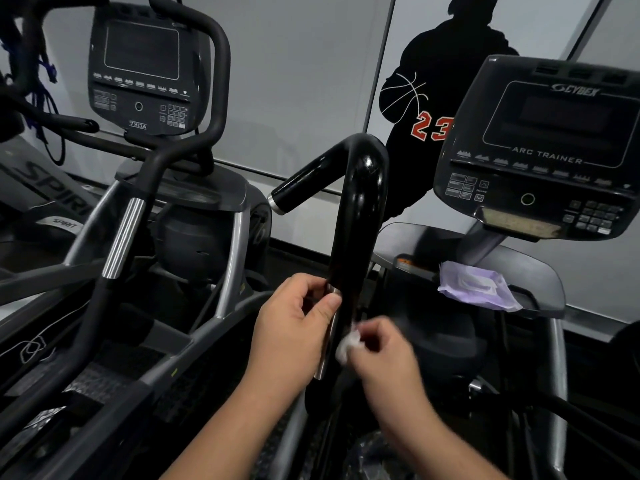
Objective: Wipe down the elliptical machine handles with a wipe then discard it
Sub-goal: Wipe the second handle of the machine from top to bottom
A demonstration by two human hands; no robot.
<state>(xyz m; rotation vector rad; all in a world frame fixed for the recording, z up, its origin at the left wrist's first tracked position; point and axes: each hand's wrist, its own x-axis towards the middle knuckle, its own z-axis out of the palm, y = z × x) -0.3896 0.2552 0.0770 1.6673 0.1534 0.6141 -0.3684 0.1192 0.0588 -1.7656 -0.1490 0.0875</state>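
Grey gym wall (304, 64) far, purple wipe pack (478, 285) on right machine, left hand (294, 327) gripping black handle (360, 209), right hand (384, 355) pinching white wipe (348, 346)

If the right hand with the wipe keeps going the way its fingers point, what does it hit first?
Most likely the black handle. The right hand pinches the crumpled white wipe and points up-left at the bar's lower stretch, beside the left hand gripping it. The right hand is motion-blurred, so whether the wipe already touches the handle is unclear.
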